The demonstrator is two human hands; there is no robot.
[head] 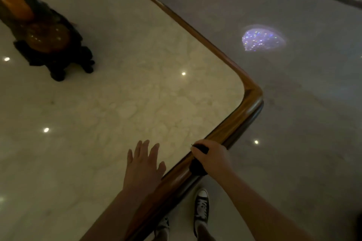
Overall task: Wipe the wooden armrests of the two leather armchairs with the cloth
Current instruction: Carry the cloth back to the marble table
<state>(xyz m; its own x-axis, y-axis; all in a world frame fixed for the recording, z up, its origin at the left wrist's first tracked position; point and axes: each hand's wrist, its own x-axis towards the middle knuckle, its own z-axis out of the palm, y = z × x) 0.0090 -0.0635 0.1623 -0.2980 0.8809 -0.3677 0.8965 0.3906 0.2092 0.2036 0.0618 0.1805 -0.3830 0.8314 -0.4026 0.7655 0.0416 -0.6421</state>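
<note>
My right hand (pixel 212 157) grips a dark cloth (pixel 197 167) and presses it on the rounded wooden rim (pixel 242 115) of a marble-topped table, a little short of the table's corner. My left hand (pixel 144 166) lies flat on the marble top (pixel 137 103) with its fingers spread, holding nothing. No leather armchair or armrest is in view.
A dark carved stand with an amber ornament (pixel 45 39) stands on the marble at the far left. The glossy grey floor (pixel 303 123) lies beyond the rim, with a chandelier's reflection (pixel 261 39). My sneakers (pixel 201 207) are below the table's edge.
</note>
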